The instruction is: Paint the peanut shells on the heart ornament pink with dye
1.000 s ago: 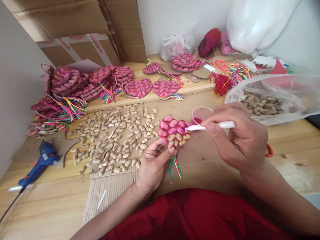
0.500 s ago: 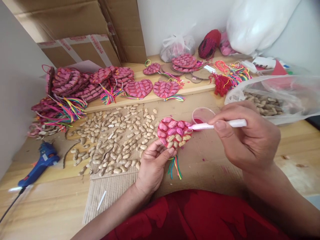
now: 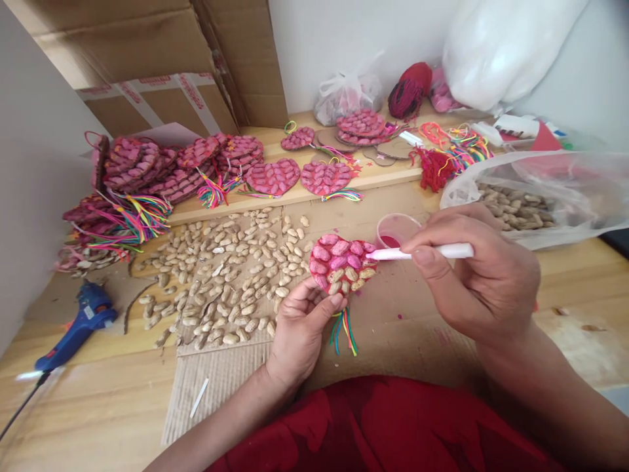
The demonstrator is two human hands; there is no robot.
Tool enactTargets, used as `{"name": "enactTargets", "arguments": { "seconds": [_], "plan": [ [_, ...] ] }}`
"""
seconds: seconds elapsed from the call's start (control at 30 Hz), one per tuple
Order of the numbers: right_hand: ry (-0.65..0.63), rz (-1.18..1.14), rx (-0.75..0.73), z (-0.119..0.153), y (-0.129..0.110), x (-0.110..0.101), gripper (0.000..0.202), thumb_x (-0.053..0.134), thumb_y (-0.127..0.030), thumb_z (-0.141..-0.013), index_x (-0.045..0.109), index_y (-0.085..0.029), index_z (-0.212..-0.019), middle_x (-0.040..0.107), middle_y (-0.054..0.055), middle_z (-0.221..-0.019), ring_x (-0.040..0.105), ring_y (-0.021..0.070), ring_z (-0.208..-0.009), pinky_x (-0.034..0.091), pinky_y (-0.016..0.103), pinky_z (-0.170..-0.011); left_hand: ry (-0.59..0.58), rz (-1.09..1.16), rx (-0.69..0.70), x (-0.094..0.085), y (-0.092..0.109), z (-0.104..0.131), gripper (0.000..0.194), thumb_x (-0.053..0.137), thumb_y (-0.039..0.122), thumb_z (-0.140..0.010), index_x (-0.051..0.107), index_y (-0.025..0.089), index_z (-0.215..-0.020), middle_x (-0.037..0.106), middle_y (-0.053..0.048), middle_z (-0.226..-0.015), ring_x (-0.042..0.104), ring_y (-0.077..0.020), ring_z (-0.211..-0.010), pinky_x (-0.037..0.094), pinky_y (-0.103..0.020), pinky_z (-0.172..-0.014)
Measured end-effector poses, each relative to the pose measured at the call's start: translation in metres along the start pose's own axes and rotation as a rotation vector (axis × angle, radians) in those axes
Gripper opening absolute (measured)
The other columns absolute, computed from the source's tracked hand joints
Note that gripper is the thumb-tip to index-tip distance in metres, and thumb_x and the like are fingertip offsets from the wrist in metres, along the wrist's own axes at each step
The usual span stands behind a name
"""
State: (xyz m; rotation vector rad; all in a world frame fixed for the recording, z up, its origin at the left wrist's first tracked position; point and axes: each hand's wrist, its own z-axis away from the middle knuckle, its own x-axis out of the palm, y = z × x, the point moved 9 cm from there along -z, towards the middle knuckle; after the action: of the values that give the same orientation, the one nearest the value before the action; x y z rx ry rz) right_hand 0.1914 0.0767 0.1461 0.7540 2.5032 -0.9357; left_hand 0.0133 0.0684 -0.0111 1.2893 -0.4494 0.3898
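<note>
My left hand (image 3: 304, 328) grips the lower edge of a red heart-shaped ornament (image 3: 339, 263), thumb in front and fingers behind. Peanuts in the shell cover its face: the upper ones are pink, the lower ones bare tan. A tassel of coloured strings (image 3: 345, 331) hangs from the bottom tip. Pinched in my right hand (image 3: 472, 275) is a white paintbrush (image 3: 432, 252), its pink tip touching a peanut at the heart's right side. Just behind the brush stands a clear plastic cup (image 3: 397, 229) with pink paint inside.
Loose peanuts (image 3: 236, 282) spread over cardboard at the left. A blue glue gun (image 3: 81, 321) lies at far left. Finished pink ornaments (image 3: 147, 164) pile along a wooden ledge (image 3: 295, 190) behind. At the right, a plastic bag (image 3: 580, 190) holds more peanuts.
My right hand and the paintbrush have shifted slightly left and a little downward, the tip moving across the peanut at the heart's right side. My left hand keeps its hold almost unmoved.
</note>
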Motion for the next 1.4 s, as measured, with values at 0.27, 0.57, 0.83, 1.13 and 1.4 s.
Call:
{"name": "enactTargets", "arguments": {
  "seconds": [0.27, 0.57, 0.83, 1.13, 1.4],
  "plan": [
    [0.007, 0.064, -0.025, 0.001, -0.003, 0.0, 0.013, 0.066, -0.014, -0.082, 0.065, -0.025, -0.089, 0.066, 0.002, -0.075, 0.056, 0.0213, -0.077, 0.043, 0.044, -0.075, 0.002, -0.049, 0.046, 0.0, 0.003, 0.001, 0.019, 0.077, 0.017, -0.079, 0.074, 0.025, -0.095, 0.072, 0.001, -0.093, 0.063, -0.0089, -0.084, 0.053, -0.02, -0.077],
    [0.019, 0.117, -0.009, 0.001, 0.0, -0.001, 0.013, 0.067, -0.017, -0.081, 0.064, -0.027, -0.088, 0.066, 0.001, -0.074, 0.058, 0.0222, -0.078, 0.043, 0.044, -0.074, 0.014, -0.075, 0.058, -0.001, 0.004, 0.001, 0.019, 0.076, 0.018, -0.079, 0.074, 0.024, -0.096, 0.072, 0.0, -0.093, 0.063, -0.0098, -0.084, 0.053, -0.021, -0.077],
    [0.003, 0.065, -0.013, 0.001, -0.002, 0.0, 0.014, 0.066, -0.018, -0.082, 0.065, -0.03, -0.09, 0.067, 0.0, -0.076, 0.057, 0.0224, -0.077, 0.044, 0.045, -0.077, 0.023, -0.039, 0.036, -0.001, 0.004, 0.001, 0.02, 0.076, 0.017, -0.078, 0.074, 0.025, -0.097, 0.072, 0.0, -0.094, 0.063, -0.0102, -0.085, 0.054, -0.021, -0.078],
    [0.066, 0.091, -0.003, 0.0, 0.001, -0.008, 0.009, 0.068, -0.018, -0.08, 0.066, -0.025, -0.086, 0.065, 0.001, -0.071, 0.057, 0.0215, -0.075, 0.043, 0.043, -0.072, 0.046, 0.049, -0.008, -0.004, 0.001, 0.0, 0.02, 0.076, 0.014, -0.078, 0.074, 0.025, -0.094, 0.072, 0.002, -0.092, 0.064, -0.0079, -0.084, 0.055, -0.018, -0.076],
    [0.058, 0.081, -0.034, 0.001, 0.0, -0.005, 0.011, 0.066, -0.018, -0.081, 0.065, -0.027, -0.087, 0.066, 0.0, -0.073, 0.056, 0.0222, -0.078, 0.043, 0.043, -0.075, 0.068, 0.101, -0.038, -0.005, -0.002, -0.002, 0.021, 0.077, 0.014, -0.076, 0.073, 0.024, -0.094, 0.073, 0.001, -0.093, 0.065, -0.0088, -0.083, 0.055, -0.018, -0.075]
  ]
}}
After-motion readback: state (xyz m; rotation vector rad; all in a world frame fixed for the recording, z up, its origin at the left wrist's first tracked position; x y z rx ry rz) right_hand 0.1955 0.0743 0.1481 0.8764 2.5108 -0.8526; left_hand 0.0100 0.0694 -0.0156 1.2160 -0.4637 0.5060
